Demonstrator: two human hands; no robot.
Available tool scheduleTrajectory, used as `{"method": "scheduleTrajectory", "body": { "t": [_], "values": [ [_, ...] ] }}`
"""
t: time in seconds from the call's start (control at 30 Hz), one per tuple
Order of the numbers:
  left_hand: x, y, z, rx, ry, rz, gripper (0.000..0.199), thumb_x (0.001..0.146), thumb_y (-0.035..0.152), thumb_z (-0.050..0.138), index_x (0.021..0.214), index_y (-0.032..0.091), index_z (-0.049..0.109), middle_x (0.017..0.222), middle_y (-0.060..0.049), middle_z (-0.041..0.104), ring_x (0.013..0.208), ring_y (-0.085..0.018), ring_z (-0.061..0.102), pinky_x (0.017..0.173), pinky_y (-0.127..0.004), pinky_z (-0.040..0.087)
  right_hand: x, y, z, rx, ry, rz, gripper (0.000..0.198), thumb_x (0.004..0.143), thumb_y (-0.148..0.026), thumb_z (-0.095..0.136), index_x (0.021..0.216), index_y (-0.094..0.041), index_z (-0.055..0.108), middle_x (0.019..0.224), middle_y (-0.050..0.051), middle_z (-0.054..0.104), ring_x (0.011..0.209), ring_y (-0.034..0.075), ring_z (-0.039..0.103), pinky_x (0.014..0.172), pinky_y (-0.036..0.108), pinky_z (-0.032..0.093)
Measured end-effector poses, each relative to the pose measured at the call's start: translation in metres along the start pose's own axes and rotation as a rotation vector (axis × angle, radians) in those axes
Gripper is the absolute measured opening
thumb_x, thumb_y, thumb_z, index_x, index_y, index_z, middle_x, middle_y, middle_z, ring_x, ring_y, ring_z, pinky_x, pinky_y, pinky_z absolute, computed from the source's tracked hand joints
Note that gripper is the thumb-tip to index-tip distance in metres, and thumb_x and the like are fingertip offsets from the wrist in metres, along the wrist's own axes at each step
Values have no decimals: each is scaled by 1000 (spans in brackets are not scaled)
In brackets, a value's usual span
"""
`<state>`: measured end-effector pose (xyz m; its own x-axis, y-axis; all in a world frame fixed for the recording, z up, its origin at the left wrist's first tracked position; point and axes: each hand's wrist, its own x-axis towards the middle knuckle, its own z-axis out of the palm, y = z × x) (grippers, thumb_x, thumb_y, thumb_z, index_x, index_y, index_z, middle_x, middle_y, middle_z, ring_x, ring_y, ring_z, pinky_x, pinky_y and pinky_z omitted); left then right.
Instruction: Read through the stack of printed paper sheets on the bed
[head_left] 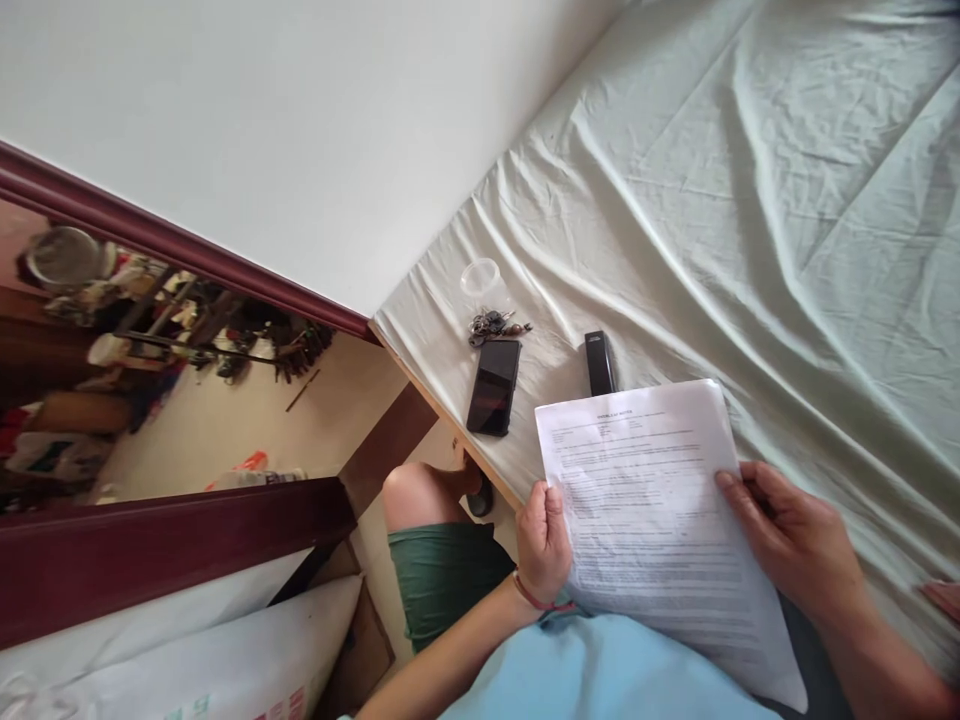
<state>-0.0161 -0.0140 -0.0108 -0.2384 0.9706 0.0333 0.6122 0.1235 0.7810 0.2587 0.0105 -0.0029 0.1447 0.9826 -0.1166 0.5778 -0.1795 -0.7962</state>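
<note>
A printed sheet of paper point(637, 500), covered in lines of small text under a short heading, is held up in front of my body. It could be more than one sheet; I cannot tell. My left hand point(543, 540) is closed on its left edge, thumb on the front face. On the right edge, my right hand point(795, 530) pinches the paper between thumb and curled fingers. Just beyond the top edge lies a black box-shaped object point(598, 362), its near end hidden by the paper. Left of it rests a black phone point(494, 388), screen up.
A bunch of keys point(493, 326) and a clear plastic cup point(480, 280) are beyond the phone on the wrinkled pale green sheet point(675, 250). White sacks point(225, 650) stand at lower left. A dark red door frame point(187, 260) opens onto a cluttered room.
</note>
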Motion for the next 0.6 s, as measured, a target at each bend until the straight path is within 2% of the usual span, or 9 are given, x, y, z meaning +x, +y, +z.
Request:
{"method": "scheduleTrajectory", "body": {
  "t": [0.2, 0.4, 0.6],
  "values": [
    [1, 6, 1, -23, 31, -1, 36, 107, 37, 40, 73, 23, 42, 58, 4, 42, 52, -13, 41, 55, -27, 34, -2, 2, -1, 16, -27, 19, 35, 97, -53, 58, 84, -23, 69, 66, -2, 66, 54, 12, 55, 53, 24, 43],
    [3, 6, 0, -7, -2, -54, 41, 106, 45, 40, 72, 23, 42, 58, 4, 43, 53, -13, 42, 55, -28, 34, -1, 3, 0, 72, -49, 63, 39, 97, -57, 57, 85, -22, 69, 66, -1, 65, 55, 14, 54, 52, 25, 43],
    [3, 3, -1, 27, -16, -70, 41, 107, 45, 38, 74, 23, 46, 60, 2, 48, 56, -14, 45, 58, -28, 36, -1, -4, 1, 134, -80, 77, 39, 97, -56, 54, 82, -22, 66, 64, -1, 61, 57, 15, 52, 53, 27, 41]
  ]
}}
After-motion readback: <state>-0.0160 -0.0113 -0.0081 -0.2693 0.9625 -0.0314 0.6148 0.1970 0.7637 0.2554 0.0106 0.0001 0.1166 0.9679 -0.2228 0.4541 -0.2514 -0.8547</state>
